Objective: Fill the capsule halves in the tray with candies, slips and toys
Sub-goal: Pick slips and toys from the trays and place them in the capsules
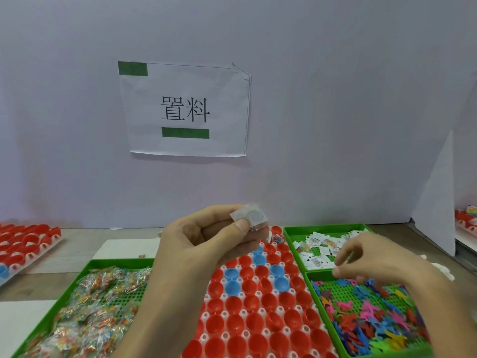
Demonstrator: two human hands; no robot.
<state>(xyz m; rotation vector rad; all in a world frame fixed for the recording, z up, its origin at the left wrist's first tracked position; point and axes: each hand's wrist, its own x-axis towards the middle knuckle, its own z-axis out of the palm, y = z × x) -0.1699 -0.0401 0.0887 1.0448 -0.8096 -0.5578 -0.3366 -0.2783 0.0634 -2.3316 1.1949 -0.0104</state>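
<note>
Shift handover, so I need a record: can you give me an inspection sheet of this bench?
Surface: wooden table, white sheets on it.
Job's things: white tray of red and blue capsule halves, near ones look empty; candy packets, slips, toys in green trays.
Clutter: second capsule tray far left.
Hands: left hand pinches a small swirl-printed packet; right hand blurred above slips and toys, grip unclear.
Cables: nothing seen.
Surroundings: white wall, taped paper sign.
</note>
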